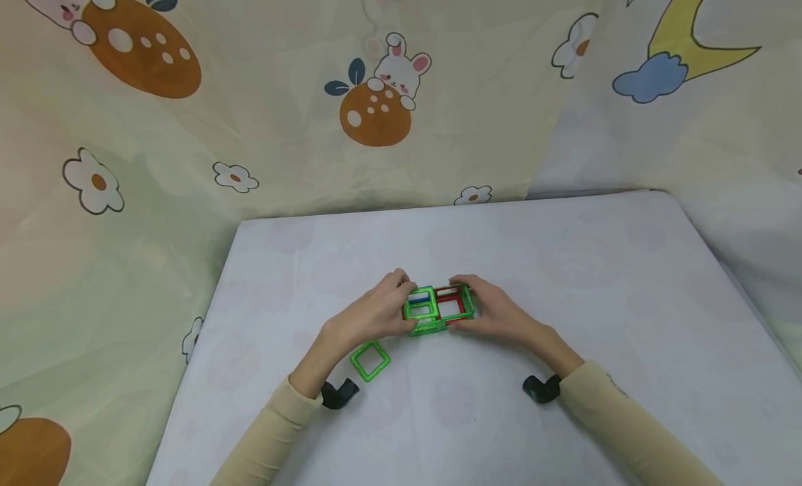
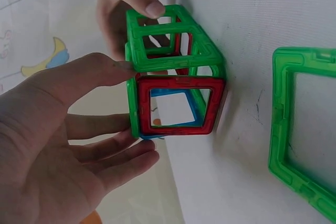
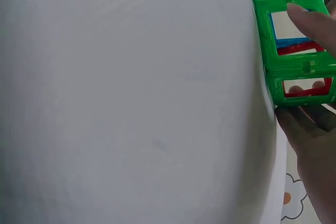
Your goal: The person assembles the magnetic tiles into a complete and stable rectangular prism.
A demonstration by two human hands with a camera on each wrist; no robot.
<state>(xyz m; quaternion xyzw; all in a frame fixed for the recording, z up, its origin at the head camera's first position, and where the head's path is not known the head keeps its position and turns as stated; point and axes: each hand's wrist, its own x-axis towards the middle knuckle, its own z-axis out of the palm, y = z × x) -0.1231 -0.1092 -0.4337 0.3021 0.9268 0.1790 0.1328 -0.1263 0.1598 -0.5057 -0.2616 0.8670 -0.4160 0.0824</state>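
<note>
A small box-like structure of square magnetic tiles (image 1: 428,327) sits on the table between both hands. Green frames form most of its visible sides. The end nearest the left hand is a red tile (image 2: 181,82), with a blue tile (image 2: 192,107) showing through it. My left hand (image 1: 370,312) holds the left end between thumb and fingers. At the opposite end my right hand (image 1: 495,313) grips the structure, its thumb lying on a green frame (image 3: 268,38) in the right wrist view. One loose green tile (image 1: 379,371) lies flat near the left wrist.
The pale table (image 1: 501,430) extends around the hands, its back edge meeting a patterned curtain (image 1: 282,110). Black curved pieces (image 1: 339,394) are worn at both wrists, just above the table.
</note>
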